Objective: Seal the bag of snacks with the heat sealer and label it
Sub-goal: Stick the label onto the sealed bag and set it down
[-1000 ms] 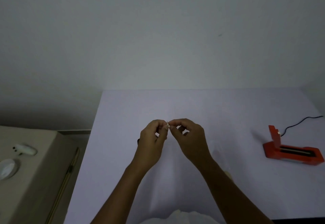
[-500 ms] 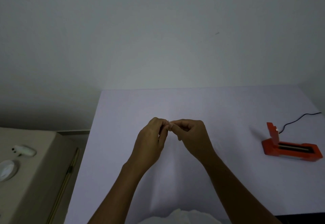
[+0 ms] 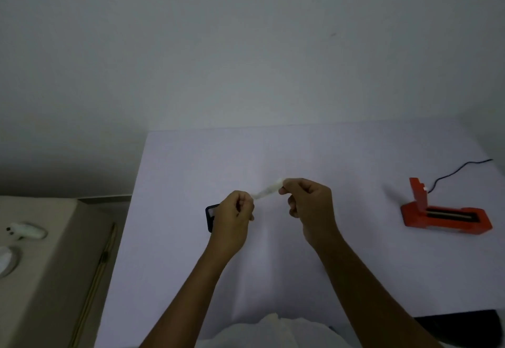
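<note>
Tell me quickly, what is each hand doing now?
Left hand: closed, pinching one end of a small white strip.
Right hand: closed, pinching the other end of it.

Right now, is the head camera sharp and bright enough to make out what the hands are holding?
Head view: dim and soft overall; the small white strip between left hand and right hand is blurred, its detail unreadable; the orange heat sealer stays recognisable; wide-angle bending shows at the edges.
</note>
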